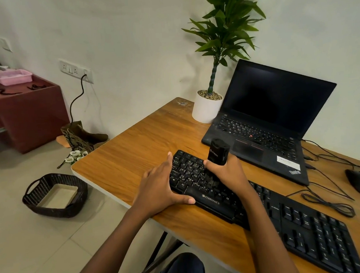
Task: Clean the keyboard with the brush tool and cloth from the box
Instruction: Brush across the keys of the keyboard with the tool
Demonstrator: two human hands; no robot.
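Gripping the brush tool (pixel 217 153) in the right hand (pixel 229 173), steadying the Zebronics keyboard (pixel 211 199) with the flat, spread left hand (pixel 158 185) (holding nothing); could pop keycaps (pixel 194 170) if pressed hard.

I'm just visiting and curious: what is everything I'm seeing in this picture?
keyboard: one, black, front of the table, under both hands
brush tool: one, black, upright over the keys
laptop: one, black, open, behind the keyboard
potted plant: one, green in a white pot, left of the laptop
mouse: one, black, table's right edge
cables: several, black, near the mouse
table: one, brown wood
basket: one, dark woven, on the floor left of the table
box: one, cream, inside the basket
cabinet: one, maroon, far left
tray: one, pink, on the cabinet
wall socket: one, white, on the wall
left hand: rests on the keyboard's left end
right hand: grips the brush tool
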